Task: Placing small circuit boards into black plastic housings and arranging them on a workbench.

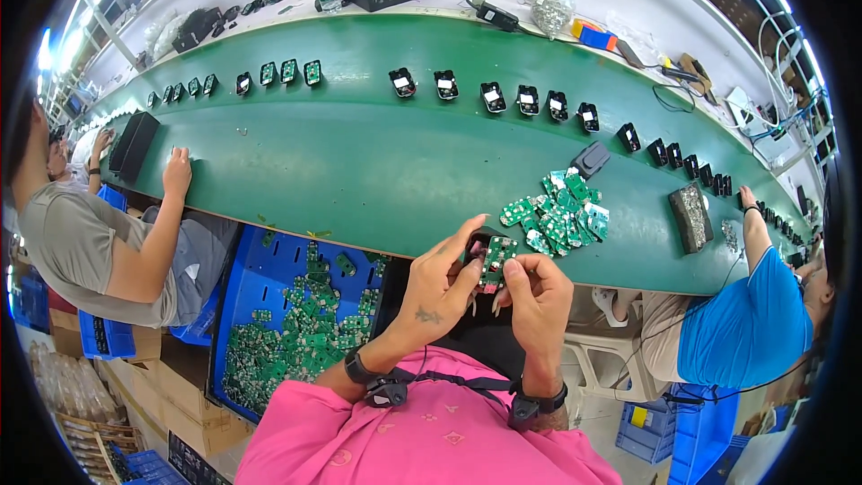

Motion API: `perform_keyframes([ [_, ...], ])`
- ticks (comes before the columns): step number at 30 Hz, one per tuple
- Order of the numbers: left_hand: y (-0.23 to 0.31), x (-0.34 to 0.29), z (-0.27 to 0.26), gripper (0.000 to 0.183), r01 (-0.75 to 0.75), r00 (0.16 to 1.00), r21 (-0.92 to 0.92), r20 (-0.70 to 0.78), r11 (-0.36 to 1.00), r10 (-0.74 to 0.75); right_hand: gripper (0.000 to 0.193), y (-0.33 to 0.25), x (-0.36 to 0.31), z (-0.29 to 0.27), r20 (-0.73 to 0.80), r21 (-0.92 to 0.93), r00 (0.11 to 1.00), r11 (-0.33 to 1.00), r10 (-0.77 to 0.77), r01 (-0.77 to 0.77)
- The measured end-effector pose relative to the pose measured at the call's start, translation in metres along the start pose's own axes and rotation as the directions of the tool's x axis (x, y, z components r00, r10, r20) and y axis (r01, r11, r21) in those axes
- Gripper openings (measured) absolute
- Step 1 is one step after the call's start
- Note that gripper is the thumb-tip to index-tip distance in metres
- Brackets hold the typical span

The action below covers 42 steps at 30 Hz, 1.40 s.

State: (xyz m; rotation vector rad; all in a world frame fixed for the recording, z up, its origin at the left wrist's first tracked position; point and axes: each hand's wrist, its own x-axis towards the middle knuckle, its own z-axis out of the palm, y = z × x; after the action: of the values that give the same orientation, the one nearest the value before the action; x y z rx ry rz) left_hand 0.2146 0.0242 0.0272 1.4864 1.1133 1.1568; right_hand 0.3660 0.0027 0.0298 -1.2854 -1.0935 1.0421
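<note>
My left hand [438,283] is closed around a small black plastic housing [478,242], held over the bench's near edge. My right hand [539,295] pinches a green circuit board [499,254] with thumb and fingers, right against the housing. The board is tilted, and I cannot tell whether it sits inside the housing. Just beyond my right hand lies a loose heap of green circuit boards [561,216] on the green bench. A dark grey plastic housing [590,159] rests at the heap's far edge.
Black housings [528,101] stand in a line along the green bench [341,162]. A blue bin [247,292] of circuit boards is at my left. One person [99,242] sits left, another [745,323] right. A dark block [690,218] lies right of the heap.
</note>
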Motion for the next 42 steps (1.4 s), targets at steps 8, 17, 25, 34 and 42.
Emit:
perform_keyframes([
  [8,-0.002,0.000,-0.008,0.063,0.038,0.994,-0.045,0.103,0.998,-0.033,0.016,-0.002,0.000,-0.001,0.040,-0.276,0.990,0.951,-0.135,0.141],
  [17,-0.006,-0.002,-0.006,0.053,0.042,0.989,-0.085,0.143,0.995,-0.030,0.019,0.001,0.003,-0.001,0.102,-0.473,0.945,0.820,-0.312,0.322],
  [25,0.003,-0.004,-0.006,0.044,0.170,0.972,-0.094,0.181,0.981,-0.151,0.011,-0.002,-0.004,0.001,0.038,-0.370,0.987,0.915,-0.159,0.162],
  [34,-0.005,-0.007,0.002,0.039,0.042,0.997,-0.021,0.073,0.999,-0.041,0.037,0.005,0.001,0.000,0.159,-0.256,0.971,0.943,-0.177,0.213],
  [42,-0.004,-0.006,0.004,0.036,0.132,0.991,-0.045,0.039,0.990,-0.130,0.039,0.003,-0.008,0.007,0.198,-0.210,0.979,0.973,-0.051,0.094],
])
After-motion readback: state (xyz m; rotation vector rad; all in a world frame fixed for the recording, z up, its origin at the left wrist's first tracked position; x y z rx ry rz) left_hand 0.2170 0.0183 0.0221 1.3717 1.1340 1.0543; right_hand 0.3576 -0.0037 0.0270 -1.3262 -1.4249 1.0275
